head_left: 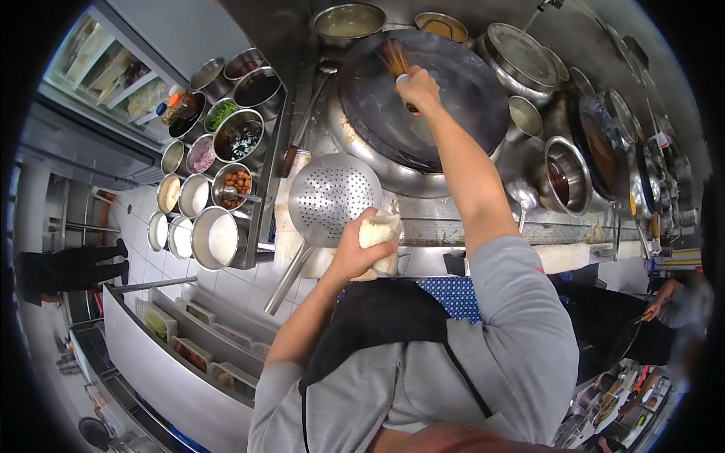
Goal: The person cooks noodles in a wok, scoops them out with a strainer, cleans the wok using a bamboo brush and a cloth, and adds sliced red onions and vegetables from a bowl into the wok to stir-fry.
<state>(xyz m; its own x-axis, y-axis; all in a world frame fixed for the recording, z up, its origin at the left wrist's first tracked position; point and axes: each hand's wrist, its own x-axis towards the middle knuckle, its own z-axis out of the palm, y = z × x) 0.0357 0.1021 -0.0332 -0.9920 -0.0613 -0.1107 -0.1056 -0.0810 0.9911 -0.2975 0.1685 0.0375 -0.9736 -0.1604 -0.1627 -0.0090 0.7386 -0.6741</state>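
Observation:
My right hand is closed around the handle of a bamboo wok brush, whose bristles point up over the far part of a large dark wok. Steam or haze blurs part of the wok's inside. Close to my body, my left hand grips a folded pale cloth. Beside that hand lies a perforated metal strainer, its long handle sticking out over the counter's front edge. A metal ladle rests to the right of the wok.
Several steel pots with sauces and chopped ingredients, including a dark sauce pot, stand at the left. Below them is an open drawer with containers. A steel bowl and other pans line the right. People stand at far left and right.

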